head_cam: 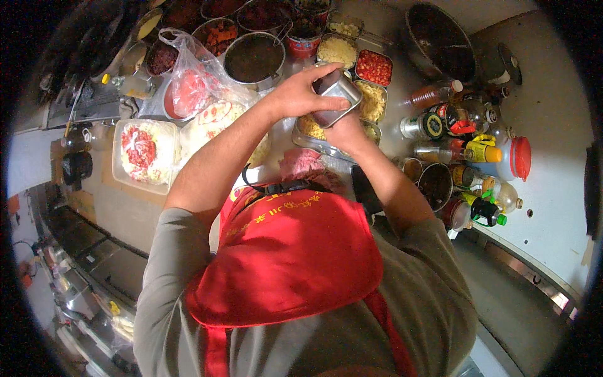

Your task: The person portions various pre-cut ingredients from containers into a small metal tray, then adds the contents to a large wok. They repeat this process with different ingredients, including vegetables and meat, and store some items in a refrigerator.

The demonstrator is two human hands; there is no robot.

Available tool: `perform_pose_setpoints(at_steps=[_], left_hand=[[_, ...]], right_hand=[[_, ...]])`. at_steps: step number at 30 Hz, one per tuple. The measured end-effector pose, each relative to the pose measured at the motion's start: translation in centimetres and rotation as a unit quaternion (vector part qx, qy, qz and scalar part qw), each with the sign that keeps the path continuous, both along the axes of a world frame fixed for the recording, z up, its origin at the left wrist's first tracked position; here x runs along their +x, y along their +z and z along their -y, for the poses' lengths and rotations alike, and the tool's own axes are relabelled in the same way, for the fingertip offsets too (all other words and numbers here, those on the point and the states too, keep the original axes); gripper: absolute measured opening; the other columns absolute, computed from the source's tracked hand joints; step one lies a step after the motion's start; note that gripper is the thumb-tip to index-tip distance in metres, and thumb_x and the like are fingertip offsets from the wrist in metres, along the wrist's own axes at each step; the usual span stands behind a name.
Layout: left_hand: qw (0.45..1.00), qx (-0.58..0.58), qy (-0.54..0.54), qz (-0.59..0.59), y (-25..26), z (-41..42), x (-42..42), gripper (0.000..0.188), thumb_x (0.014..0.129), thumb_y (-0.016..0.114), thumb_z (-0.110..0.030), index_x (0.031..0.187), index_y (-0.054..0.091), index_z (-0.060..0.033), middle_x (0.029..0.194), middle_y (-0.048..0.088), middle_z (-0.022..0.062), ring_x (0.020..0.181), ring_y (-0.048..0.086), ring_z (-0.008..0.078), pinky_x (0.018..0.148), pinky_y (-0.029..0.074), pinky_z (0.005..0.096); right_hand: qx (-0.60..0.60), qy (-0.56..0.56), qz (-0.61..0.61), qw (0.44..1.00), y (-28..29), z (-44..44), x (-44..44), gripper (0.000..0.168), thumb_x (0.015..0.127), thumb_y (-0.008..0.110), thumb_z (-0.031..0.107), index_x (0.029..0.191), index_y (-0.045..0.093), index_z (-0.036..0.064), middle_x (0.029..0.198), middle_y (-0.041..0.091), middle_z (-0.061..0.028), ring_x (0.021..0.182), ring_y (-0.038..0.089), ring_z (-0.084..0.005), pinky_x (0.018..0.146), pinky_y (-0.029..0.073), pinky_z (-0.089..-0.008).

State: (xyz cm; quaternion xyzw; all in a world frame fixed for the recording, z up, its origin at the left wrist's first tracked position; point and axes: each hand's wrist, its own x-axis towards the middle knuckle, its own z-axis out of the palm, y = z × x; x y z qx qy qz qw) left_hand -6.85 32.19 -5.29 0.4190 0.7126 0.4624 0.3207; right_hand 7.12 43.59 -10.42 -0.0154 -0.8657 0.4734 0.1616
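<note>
My left hand (pixel 301 94) grips a rectangular stainless-steel container (pixel 346 92), its thumb and fingers spread across it. The container is tilted above the several food tins. My right hand (pixel 346 132) is right up against its lower side, with the fingers mostly hidden behind it, so its grip does not show. Just beyond the container are a tin of chopped red chili (pixel 373 67) and a tin of pale minced food (pixel 337 51). To its right is a tin of yellowish chopped food (pixel 373 101). Below it, partly covered, lies a tray (pixel 306 139) of yellow bits.
A pot of dark liquid (pixel 254 59) stands at the back, beside a clear plastic bag (pixel 191 80). At left is a plastic tub (pixel 120 160) with bagged food. Several bottles, including a yellow-capped one (pixel 483 151), crowd the right. A pink cloth (pixel 301 165) lies near the apron.
</note>
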Motion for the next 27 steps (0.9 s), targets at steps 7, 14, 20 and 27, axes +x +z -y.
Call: perform_pose_setpoints(at_steps=[7,14,20,27], left_hand=[[0.999,0.003,0.039,0.035,-1.7,0.8,-0.6,0.096,0.075,0.088,-0.054,0.152,0.052,-0.0084,0.140,0.062,0.0227,0.127,0.061,0.0296,0.109,0.047,0.0387],[0.995,0.012,0.066,-0.078,-1.3,1.1,-2.0,0.096,0.079,0.090,-0.046,0.157,0.046,-0.0118,0.145,0.058,0.0172,0.127,0.059,0.0251,0.108,0.048,0.0384],[0.860,0.198,0.141,0.448,2.0,7.2,-2.1,0.070,0.101,0.060,-0.056,0.154,0.048,-0.0127,0.139,0.063,0.0087,0.123,0.063,0.0232,0.100,0.053,0.0430],[0.712,0.379,0.138,0.574,2.5,21.7,-1.2,0.083,0.098,0.045,-0.074,0.156,0.041,-0.0144,0.153,0.051,0.0170,0.130,0.061,0.0391,0.100,0.055,0.0642]], right_hand=[[-0.106,0.004,0.128,0.986,-0.7,0.4,1.7,0.038,0.086,0.059,-0.003,0.122,0.070,0.004,0.127,0.070,-0.0187,0.122,0.066,-0.0330,0.100,0.052,-0.0427],[0.065,0.002,-0.030,0.997,-2.0,-0.5,3.3,0.026,0.089,0.059,-0.006,0.108,0.075,0.004,0.095,0.069,-0.0168,0.092,0.067,-0.0388,0.085,0.055,-0.0455],[0.142,-0.047,-0.071,0.986,2.4,0.2,2.7,0.016,0.085,0.076,0.003,0.102,0.075,0.005,0.096,0.071,-0.0112,0.091,0.068,-0.0312,0.079,0.055,-0.0395],[0.223,-0.006,-0.009,0.975,1.7,1.6,3.0,0.014,0.084,0.077,0.006,0.098,0.074,0.004,0.094,0.071,-0.0113,0.092,0.069,-0.0320,0.082,0.055,-0.0393]])
